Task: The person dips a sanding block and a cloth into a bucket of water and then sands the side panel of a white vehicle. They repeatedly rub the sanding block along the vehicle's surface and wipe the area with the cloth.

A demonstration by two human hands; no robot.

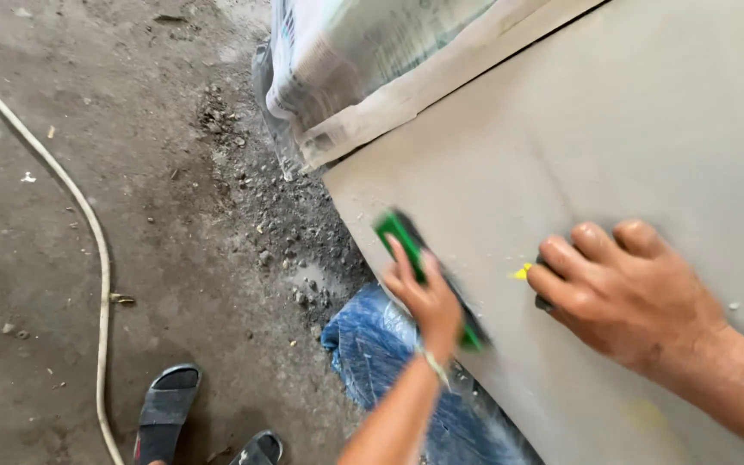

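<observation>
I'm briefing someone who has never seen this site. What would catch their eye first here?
First, the big grey board filling the right side, with the right hand pressed flat on it over a small yellow thing. Next, the left hand holding a green tool at the board's lower left edge. Then the pale hose winding across the dusty floor on the left, with black sandals at the bottom.
</observation>
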